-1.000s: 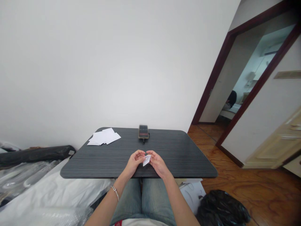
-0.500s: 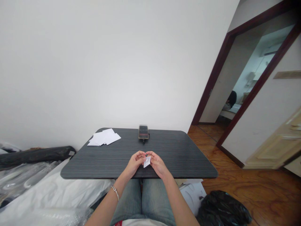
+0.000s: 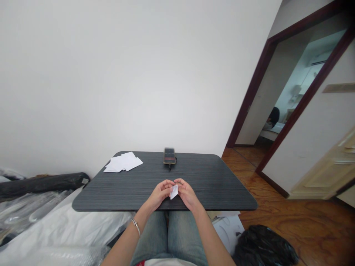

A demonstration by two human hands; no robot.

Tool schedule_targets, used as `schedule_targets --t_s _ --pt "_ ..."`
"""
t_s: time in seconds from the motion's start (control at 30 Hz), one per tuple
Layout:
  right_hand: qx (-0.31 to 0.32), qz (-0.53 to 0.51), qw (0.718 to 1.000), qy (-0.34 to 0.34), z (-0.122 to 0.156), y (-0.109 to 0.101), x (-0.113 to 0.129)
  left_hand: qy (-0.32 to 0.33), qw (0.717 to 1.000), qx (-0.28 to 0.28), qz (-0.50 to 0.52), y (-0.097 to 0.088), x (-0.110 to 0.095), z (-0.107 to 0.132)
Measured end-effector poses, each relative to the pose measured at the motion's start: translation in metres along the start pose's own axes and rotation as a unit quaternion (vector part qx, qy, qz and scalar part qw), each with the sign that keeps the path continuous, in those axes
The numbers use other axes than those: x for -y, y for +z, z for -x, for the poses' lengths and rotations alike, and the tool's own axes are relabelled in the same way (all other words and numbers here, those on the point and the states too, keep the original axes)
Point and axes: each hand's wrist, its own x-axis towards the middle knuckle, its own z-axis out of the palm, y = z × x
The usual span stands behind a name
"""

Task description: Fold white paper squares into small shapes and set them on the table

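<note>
A small folded piece of white paper (image 3: 174, 192) is pinched between both hands, just above the near part of the dark table (image 3: 133, 192). My left hand (image 3: 160, 194) grips its left side, fingers curled and the thumb towards the middle. From the other side my right hand (image 3: 188, 194) is closed on the same paper. The fingertips of both hands nearly meet behind it. Parts of the paper are hidden by the fingers.
Several white paper sheets (image 3: 123, 162) overlap at the table's back left. A small dark device (image 3: 169, 156) with a cable stands at the back middle against the white wall. A black plastic bag (image 3: 263, 245) lies on the floor at right, beside a white bag (image 3: 229, 231).
Both hands stay closed on the folded paper. It has tilted slightly between the fingers, and the fingertips have shifted a little.
</note>
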Motion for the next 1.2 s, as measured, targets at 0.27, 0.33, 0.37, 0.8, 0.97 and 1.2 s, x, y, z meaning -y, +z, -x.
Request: schedule_targets --t_s 0.27,0.33,0.37,0.8,0.97,1.2 --pt "-0.012 0.048 0.998 -0.039 -0.001 0.002 0.0 0.03 0.997 -0.074 0.018 -0.007 0.002 -0.003" --pt "-0.011 0.081 0.995 -0.051 -0.002 0.0 -0.003 0.03 0.995 -0.086 0.03 -0.008 0.002 -0.003" --pt "-0.01 0.095 0.994 -0.057 -0.003 -0.001 -0.005 0.028 0.995 -0.09 0.035 -0.009 0.003 -0.004" --pt "-0.087 0.178 0.975 -0.105 -0.009 -0.008 -0.012 0.017 0.993 -0.11 0.041 -0.011 0.006 -0.006" --pt "-0.108 0.203 0.965 -0.124 -0.01 -0.011 -0.013 0.011 0.994 -0.106 0.029 -0.011 0.006 -0.006" --pt "-0.157 0.209 0.953 -0.153 -0.01 -0.013 -0.014 0.053 0.994 -0.095 -0.006 -0.007 0.004 -0.004"
